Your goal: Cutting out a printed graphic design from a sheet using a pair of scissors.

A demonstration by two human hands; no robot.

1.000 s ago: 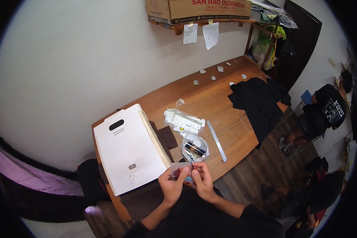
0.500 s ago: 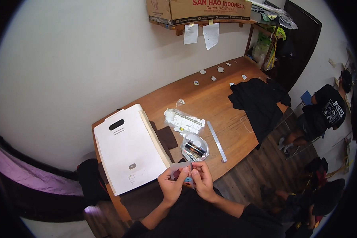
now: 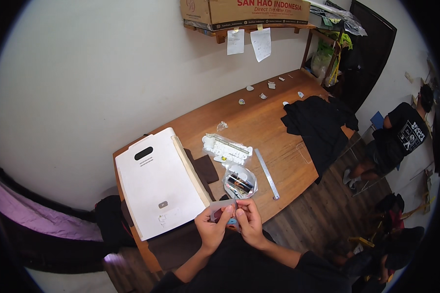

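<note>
Pale grey, small flat card (image 3: 222,207) is pinched between both hands: left hand (image 3: 211,228) fingers closed on its lower edge, right hand (image 3: 250,222) fingertips gripping its right side, above the wooden table (image 3: 259,122) edge.

Left hand (image 3: 211,229) and right hand (image 3: 249,222): drawn slightly closer together around the small pale card (image 3: 221,207) (held at table edge); shift minimal.
</note>
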